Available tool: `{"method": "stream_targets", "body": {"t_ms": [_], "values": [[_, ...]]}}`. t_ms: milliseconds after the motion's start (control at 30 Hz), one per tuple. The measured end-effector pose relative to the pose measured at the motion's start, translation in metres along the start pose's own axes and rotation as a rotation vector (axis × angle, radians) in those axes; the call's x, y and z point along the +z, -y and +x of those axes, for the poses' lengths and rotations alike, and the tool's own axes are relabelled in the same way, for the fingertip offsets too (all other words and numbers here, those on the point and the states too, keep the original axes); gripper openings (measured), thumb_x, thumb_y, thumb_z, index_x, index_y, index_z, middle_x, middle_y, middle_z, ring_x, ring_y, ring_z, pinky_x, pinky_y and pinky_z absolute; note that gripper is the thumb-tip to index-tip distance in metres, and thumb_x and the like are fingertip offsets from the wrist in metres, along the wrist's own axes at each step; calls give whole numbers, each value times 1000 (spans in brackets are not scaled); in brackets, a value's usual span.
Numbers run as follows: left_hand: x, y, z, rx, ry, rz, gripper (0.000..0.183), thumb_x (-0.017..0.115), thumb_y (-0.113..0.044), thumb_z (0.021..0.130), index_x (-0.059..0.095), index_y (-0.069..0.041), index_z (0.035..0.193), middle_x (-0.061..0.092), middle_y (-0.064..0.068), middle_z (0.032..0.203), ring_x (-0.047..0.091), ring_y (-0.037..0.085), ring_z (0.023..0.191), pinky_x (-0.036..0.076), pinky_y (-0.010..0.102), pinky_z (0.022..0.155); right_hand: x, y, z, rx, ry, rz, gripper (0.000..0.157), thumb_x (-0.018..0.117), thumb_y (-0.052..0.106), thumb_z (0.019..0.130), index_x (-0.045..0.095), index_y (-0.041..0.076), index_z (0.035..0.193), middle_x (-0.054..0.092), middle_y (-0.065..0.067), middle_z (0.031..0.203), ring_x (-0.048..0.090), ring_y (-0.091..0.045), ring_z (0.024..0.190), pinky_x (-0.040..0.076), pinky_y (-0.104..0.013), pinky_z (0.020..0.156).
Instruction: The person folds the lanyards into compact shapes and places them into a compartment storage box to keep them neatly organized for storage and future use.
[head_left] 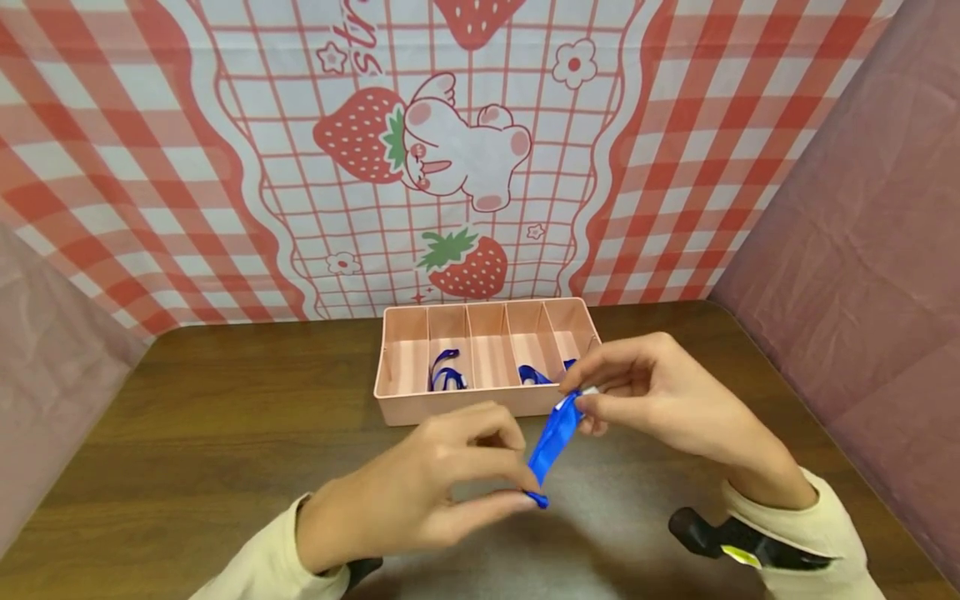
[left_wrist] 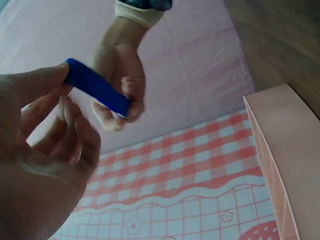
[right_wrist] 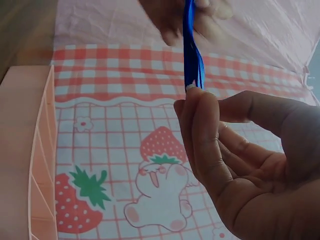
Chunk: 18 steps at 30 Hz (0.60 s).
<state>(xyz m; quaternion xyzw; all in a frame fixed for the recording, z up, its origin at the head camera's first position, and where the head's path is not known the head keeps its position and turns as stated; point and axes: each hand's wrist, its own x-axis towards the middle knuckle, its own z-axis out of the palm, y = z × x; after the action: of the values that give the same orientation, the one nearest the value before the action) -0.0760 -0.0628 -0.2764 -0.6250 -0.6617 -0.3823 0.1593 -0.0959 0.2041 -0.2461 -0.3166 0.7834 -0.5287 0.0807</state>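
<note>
A shiny blue ribbon [head_left: 555, 440] is stretched slantwise between my two hands, in front of the pink box. My left hand [head_left: 442, 479] pinches its lower end between thumb and forefinger, and a short end sticks out below the fingertips. Higher and to the right, my right hand [head_left: 652, 392] pinches the upper end, where a small white piece shows at the fingertips. The right wrist view shows the ribbon [right_wrist: 191, 60] edge-on, as more than one layer. In the left wrist view the ribbon [left_wrist: 97, 89] spans the gap between both hands.
Behind the hands stands a pink divided box [head_left: 450, 407] with several compartments. Blue ribbon pieces lie in some of them, such as the ribbon [head_left: 534, 375] right of centre. A strawberry-print cloth [head_left: 465, 150] hangs behind the brown wooden table [head_left: 225, 417].
</note>
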Motion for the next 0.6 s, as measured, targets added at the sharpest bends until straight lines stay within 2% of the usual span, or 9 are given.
{"method": "stream_targets", "body": {"t_ms": [67, 133, 233, 333, 433, 600], "values": [[0, -2, 1, 37, 33, 48, 7, 73, -10, 90, 71, -10, 97, 64, -1, 106, 58, 8, 102, 46, 19, 91, 5, -1, 1, 2, 21, -20, 14, 64, -7, 90, 69, -1, 102, 72, -9, 90, 69, -20, 68, 59, -37, 61], [0, -5, 0, 38, 72, 79, 7, 69, -10, 93, 69, -10, 100, 64, -3, 109, 58, 7, 106, 46, 20, 96, 11, -1, 1, 1, 26, -63, 13, 66, -4, 90, 70, 2, 101, 72, -5, 88, 69, -18, 69, 59, -35, 62], [0, -8, -2, -31, 91, 141, 7, 66, -11, 96, 68, -12, 103, 66, -7, 101, 59, -1, 93, 47, 11, 85, 23, 1, 1, -38, 17, -146, 12, 69, 0, 90, 70, 7, 99, 72, 1, 86, 69, -13, 70, 58, -32, 62], [2, -8, -4, -114, 30, 204, 5, 68, -12, 95, 70, -13, 100, 66, -9, 94, 57, -5, 80, 45, 6, 73, 35, 1, 1, -109, -6, -219, 13, 71, 1, 90, 72, 11, 98, 72, 5, 88, 69, -9, 72, 58, -28, 63], [5, -6, -4, -166, -42, 195, 8, 70, -8, 93, 72, -10, 100, 68, -6, 96, 61, -2, 83, 48, 8, 74, 46, 0, 3, -176, -43, -248, 18, 71, -2, 89, 73, 15, 95, 72, 7, 90, 68, -7, 73, 58, -27, 63], [8, -3, -1, -264, -156, 80, 9, 67, -3, 94, 63, -7, 101, 67, -3, 92, 59, 0, 84, 49, 12, 73, 50, 1, 4, -185, -87, -129, 20, 72, -4, 87, 75, 15, 95, 74, 4, 93, 70, -12, 79, 59, -31, 64]]}}
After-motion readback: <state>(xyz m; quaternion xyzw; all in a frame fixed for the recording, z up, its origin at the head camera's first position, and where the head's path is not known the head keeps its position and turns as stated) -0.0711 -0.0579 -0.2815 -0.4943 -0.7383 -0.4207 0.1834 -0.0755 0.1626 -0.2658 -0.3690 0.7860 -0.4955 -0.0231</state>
